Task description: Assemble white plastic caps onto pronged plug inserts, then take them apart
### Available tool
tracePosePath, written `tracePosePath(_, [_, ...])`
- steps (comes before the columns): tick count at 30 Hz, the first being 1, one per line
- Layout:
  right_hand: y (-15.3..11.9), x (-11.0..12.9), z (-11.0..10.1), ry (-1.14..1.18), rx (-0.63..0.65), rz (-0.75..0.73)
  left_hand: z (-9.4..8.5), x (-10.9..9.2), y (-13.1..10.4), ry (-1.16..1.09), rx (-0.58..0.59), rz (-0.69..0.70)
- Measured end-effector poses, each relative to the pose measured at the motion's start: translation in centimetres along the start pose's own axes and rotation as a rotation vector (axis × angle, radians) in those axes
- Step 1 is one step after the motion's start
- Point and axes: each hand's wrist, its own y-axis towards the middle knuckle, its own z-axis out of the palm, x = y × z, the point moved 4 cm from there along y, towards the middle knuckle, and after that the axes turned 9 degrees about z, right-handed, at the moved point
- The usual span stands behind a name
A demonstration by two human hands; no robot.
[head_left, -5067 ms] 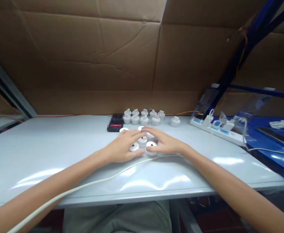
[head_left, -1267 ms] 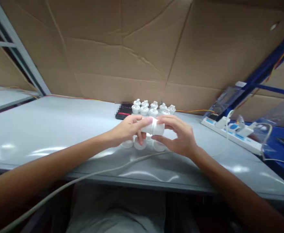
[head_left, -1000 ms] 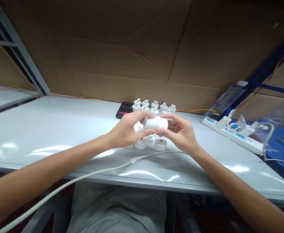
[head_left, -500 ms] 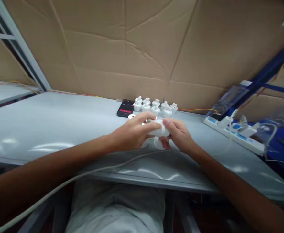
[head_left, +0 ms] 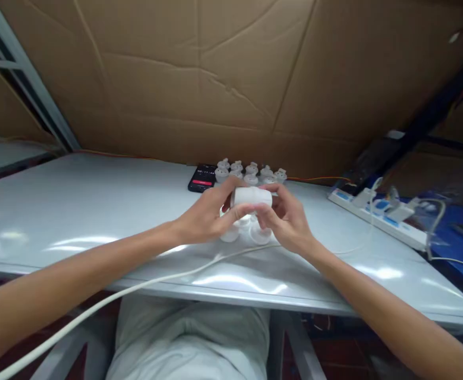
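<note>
A short white cylinder (head_left: 252,196), perhaps a plastic housing, is held sideways above the table. My left hand (head_left: 211,212) grips its left end between thumb and fingers. On the right end, the thumb and fingers of my right hand (head_left: 287,217) are closed round it. Just beneath, white round pieces, one of them a white cup-like piece (head_left: 260,233), stand on the table, partly hidden by my hands. Behind my hands are two rows of small white round plug-like units (head_left: 251,169) with dark holes and knobs on top.
A black phone (head_left: 202,178) showing a timer lies left of the rows. A white power strip (head_left: 377,219) with plugs is at the right. One white cable (head_left: 144,285) crosses the front table edge. Cardboard (head_left: 176,79) walls the back of the grey table (head_left: 97,200).
My hands have turned the white cylinder level, and my right fingers have come up from the white piece below to its right end. The view has shifted slightly.
</note>
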Motion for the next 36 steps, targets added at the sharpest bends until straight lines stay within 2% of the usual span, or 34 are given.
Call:
tracePosePath(2, [0.6, 0.2, -0.9, -0.021, 0.021, 0.027, -0.1, 0.4, 0.2, 0.073, 0.026, 0.036])
tracePosePath(4, [1.5, 0.3, -3.5, -0.186, -0.069, 0.000, -0.2, 1.0, 0.3, 0.102, 0.045, 0.055])
tracePosePath(7, [2.7, -0.4, -9.6, -0.617, -0.470, -0.041, -0.4, 1.6, 0.4, 0.198, 0.068, 0.086])
tracePosePath(8, [3.0, -1.2, -11.4, -0.726, -0.534, -0.005, -0.5, 1.7, 0.4, 0.247, 0.095, 0.088])
tracePosePath(9, [3.3, -2.2, -13.0, -0.797, -0.553, 0.058, -0.4, 1.7, 0.3, 0.290, 0.131, 0.090])
tracePosePath(10, [3.6, -3.3, -14.2, -0.857, -0.519, 0.121, -0.3, 1.6, 0.3, 0.328, 0.166, 0.100])
tracePosePath(13, [4.3, -6.6, -16.0, -0.994, -0.385, 0.259, 0.1, 0.9, 0.0, 0.382, 0.261, 0.163])
tracePosePath(16, [4.8, -8.6, -16.3, -1.002, -0.376, 0.292, 0.5, 0.2, -0.1, 0.382, 0.314, 0.222])
tracePosePath(19, [4.9, -9.4, -16.3, -0.996, -0.411, 0.315, 0.4, 0.2, -0.1, 0.394, 0.318, 0.223])
tracePosePath(30, [5.0, -9.5, -16.5, -1.001, -0.433, 0.357, 0.5, 1.0, -0.1, 0.426, 0.345, 0.212])
tracePosePath(32, [5.0, -8.7, -16.0, -1.003, -0.477, 0.274, 0.5, 1.0, -0.1, 0.433, 0.348, 0.208])
tracePosePath(34, [5.2, -7.4, -14.9, -0.992, -0.507, 0.105, 0.5, 0.9, -0.1, 0.435, 0.342, 0.210])
tracePosePath(36, [5.4, -6.4, -13.1, -0.971, -0.459, -0.054, 0.5, 0.8, 0.0, 0.430, 0.333, 0.222])
